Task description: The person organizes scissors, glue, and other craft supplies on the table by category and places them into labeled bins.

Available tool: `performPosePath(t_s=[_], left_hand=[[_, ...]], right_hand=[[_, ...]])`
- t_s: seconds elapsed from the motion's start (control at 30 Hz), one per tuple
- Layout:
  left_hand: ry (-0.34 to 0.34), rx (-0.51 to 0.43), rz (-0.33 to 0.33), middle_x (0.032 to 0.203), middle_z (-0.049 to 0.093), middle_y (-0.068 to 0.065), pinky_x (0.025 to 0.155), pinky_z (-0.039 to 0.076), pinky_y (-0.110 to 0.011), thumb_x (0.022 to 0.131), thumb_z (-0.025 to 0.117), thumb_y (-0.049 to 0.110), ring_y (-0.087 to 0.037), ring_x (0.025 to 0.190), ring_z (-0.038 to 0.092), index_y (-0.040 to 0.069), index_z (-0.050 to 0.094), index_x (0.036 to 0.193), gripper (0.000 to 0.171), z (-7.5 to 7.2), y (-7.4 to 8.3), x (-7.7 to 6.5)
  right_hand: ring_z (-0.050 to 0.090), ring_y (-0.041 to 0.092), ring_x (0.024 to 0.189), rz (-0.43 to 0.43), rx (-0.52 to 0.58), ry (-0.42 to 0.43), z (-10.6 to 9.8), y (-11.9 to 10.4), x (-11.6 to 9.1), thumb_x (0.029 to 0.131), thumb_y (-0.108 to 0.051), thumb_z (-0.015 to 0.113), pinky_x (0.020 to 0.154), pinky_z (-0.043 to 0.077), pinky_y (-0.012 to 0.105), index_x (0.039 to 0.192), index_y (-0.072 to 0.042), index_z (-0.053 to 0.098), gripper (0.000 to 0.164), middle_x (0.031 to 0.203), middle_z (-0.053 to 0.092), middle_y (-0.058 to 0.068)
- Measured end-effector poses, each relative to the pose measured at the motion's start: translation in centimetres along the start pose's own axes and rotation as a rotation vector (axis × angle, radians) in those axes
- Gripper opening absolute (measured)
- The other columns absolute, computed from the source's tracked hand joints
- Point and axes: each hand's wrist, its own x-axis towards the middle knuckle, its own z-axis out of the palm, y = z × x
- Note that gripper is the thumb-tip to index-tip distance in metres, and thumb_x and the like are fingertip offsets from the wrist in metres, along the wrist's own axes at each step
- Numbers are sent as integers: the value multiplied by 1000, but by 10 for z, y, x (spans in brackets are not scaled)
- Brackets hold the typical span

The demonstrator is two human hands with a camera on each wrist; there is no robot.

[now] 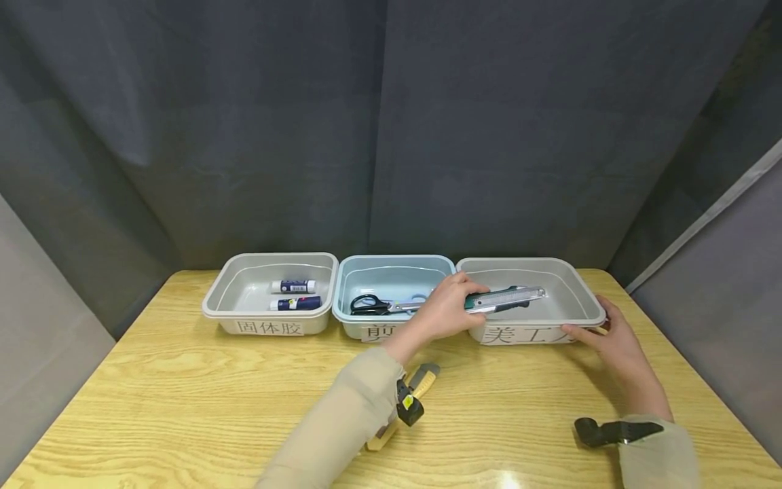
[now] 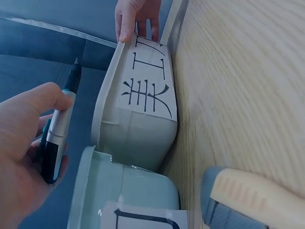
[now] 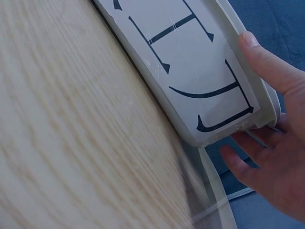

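Note:
My left hand holds a utility knife with a silver body and black and green parts. The knife lies sideways over the right-hand grey bin, its tip pointing right. In the left wrist view, thumb and fingers wrap around the knife. At that bin's right front corner, my right hand grips the edge. The right wrist view has its thumb on the rim and the other fingers around the end of the bin. A yellow utility knife lies on the table, partly covered by the left sleeve.
A blue bin in the middle holds scissors. On the left, another grey bin contains two glue sticks. All three stand in a row with paper labels in front. A dark curtain hangs behind the wooden table.

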Motion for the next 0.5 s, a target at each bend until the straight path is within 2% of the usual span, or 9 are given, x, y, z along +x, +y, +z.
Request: performPosePath(t_s=[0.27,0.37,0.5], left_hand=[[1,-69,-38,109,54,3,80,38,-18,75,67,22,-9,97,45,17,59,121,46,9,-5,14],[10,-67,-31,110,55,3,80,37,-18,75,67,22,-10,97,46,17,60,120,46,12,-5,19],[23,-54,-9,111,56,2,82,38,-18,76,67,22,-11,99,47,17,60,119,44,16,-3,26]], right_hand=[[26,43,120,-28,-15,12,1,2,1,85,-31,64,96,28,59,144,1,3,90,140,20,29],[28,40,118,-36,-33,15,1,1,1,85,-30,63,95,31,54,144,1,5,88,139,21,27],[27,42,120,-27,-19,13,0,0,1,85,-31,63,96,30,56,144,1,3,90,141,20,28]])
